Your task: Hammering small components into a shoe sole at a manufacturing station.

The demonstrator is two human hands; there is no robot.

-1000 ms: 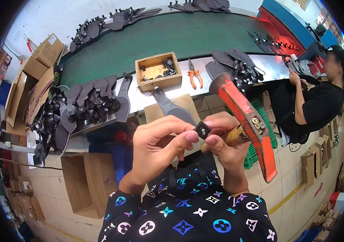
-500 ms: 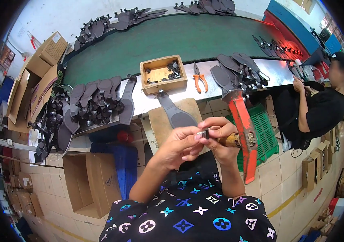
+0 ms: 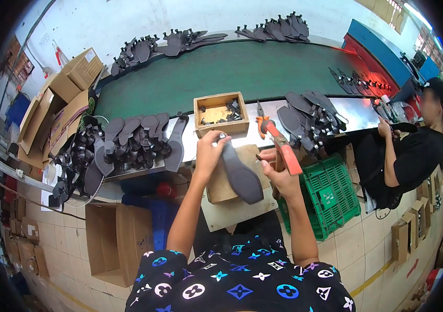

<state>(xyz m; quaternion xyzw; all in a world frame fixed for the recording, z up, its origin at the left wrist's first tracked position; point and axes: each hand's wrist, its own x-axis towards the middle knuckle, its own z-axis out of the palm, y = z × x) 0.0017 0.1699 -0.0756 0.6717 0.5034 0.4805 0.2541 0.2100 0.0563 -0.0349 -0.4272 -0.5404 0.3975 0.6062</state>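
My left hand (image 3: 211, 151) is closed on the narrow end of a dark grey shoe sole (image 3: 243, 179), near a small shiny spot at its tip. The sole's wide end points toward me over a tan block (image 3: 219, 184). To the right, my right hand (image 3: 282, 177) is closed round the handle of a hammer with a worn red head (image 3: 286, 153). Between that hand's thumb and forefinger sits a small dark piece (image 3: 258, 157), too small to make out fully. Ahead is a wooden box (image 3: 222, 128) holding small black parts.
Orange-handled pliers (image 3: 261, 118) lie behind the hammer. Heeled soles are heaped left (image 3: 146, 130) and right (image 3: 302, 117) on the metal ledge, before a green conveyor belt (image 3: 190, 78). A green crate (image 3: 328, 195) stands on the floor; a co-worker (image 3: 408, 140) sits at the right.
My hands have parted from close together in front of me. The left has moved forward and taken hold of the sole; the right keeps the hammer, now turned and farther forward.
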